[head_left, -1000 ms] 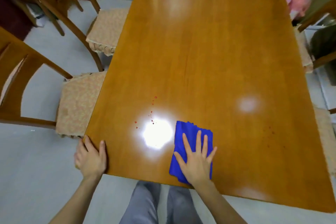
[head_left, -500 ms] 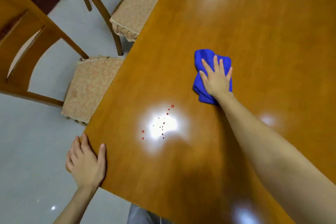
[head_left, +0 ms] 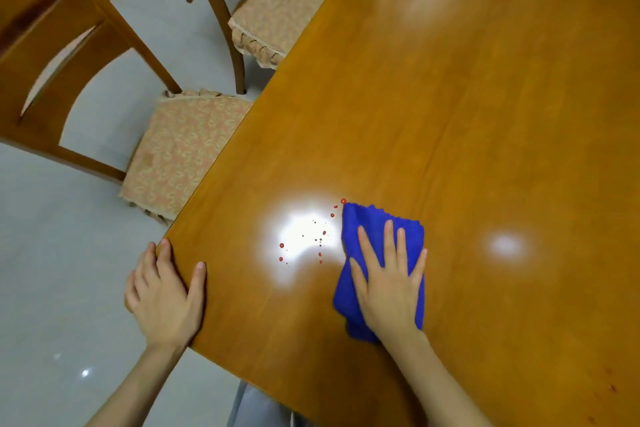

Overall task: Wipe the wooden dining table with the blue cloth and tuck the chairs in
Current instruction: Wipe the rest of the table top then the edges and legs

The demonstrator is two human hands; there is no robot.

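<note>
At table corner | right hand flat, fingers spread, on blue cloth | left hand relaxed, rests on edge

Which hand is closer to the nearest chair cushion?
Left. The left hand rests on the table corner, just beside that cushion; the right hand lies flat on the blue cloth, farther across the table.

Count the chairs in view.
2: the near chair beside the wooden table, just ahead of the left hand; the far chair farther along that side. Others may be out of frame.
</note>
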